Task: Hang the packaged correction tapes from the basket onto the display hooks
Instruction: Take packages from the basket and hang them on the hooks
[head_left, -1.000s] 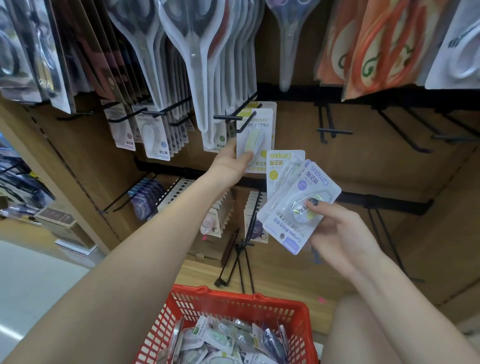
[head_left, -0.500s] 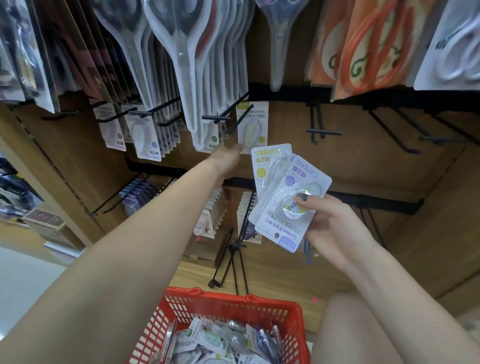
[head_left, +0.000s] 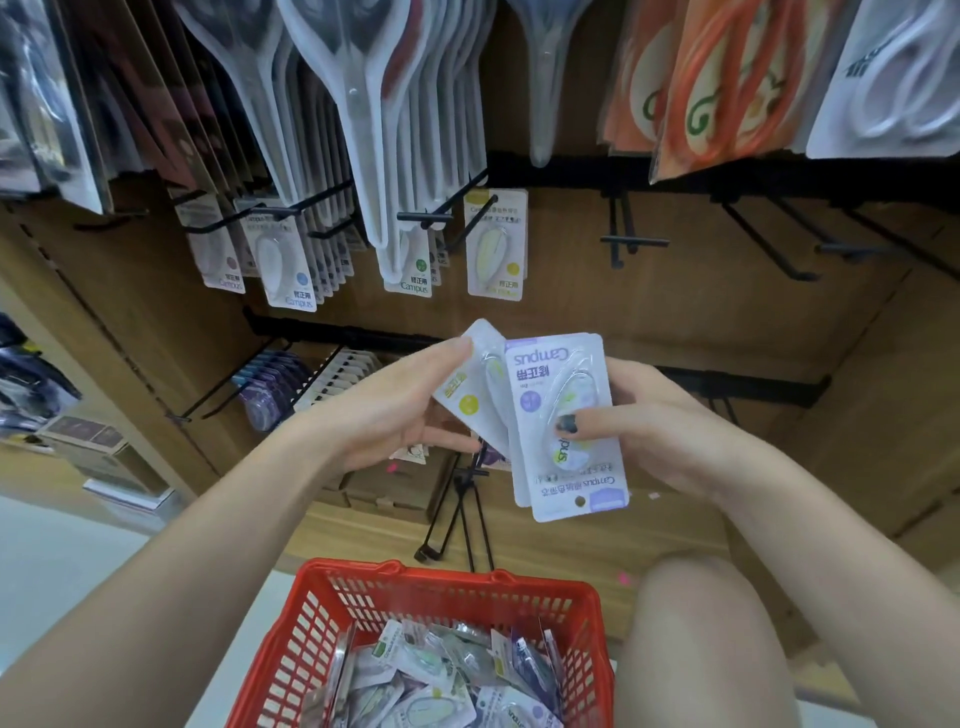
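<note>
Two hands shared the fan of correction tape packs (head_left: 563, 415): right hand (head_left: 660, 421) fingers clamped the purple ones, left hand (head_left: 395, 405) fingers pinched the yellow pack (head_left: 465, 389). Best to peel it free cleanly, hang-hole uppermost, toward the display hook (head_left: 475, 221) above the fingertips.

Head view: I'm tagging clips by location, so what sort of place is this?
Most likely a stationery shop aisle: packaged scissors and a correction tape pack hang on wall display hooks, and a red shopping basket of stock sits below.
</note>
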